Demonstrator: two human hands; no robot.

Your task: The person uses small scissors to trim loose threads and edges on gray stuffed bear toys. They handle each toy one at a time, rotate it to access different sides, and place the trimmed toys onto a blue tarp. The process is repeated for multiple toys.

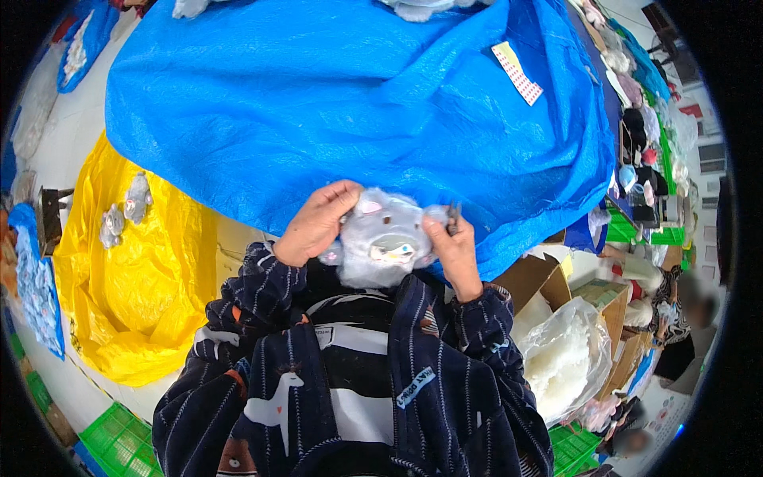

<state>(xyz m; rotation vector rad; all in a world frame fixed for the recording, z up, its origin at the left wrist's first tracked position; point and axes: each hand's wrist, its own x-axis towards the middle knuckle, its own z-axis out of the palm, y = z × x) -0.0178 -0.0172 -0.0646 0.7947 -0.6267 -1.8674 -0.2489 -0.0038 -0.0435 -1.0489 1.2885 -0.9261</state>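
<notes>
Presently gripping pale grey plush toy head (381,238) with left hand (318,222) and right hand (455,253), which perhaps also pinches small dark snips (453,216); trimming seemingly unfinished.

fluffy grey plush toy (381,242), glossy blue plastic sheet (334,103)

One grey plush toy (380,238) between two hands: left hand (318,222), right hand (455,253). One blue tarp (358,103). One yellow plastic bag (135,294), two small grey plush pieces (125,208) on it. One clear bag of white stuffing (560,362).
</notes>
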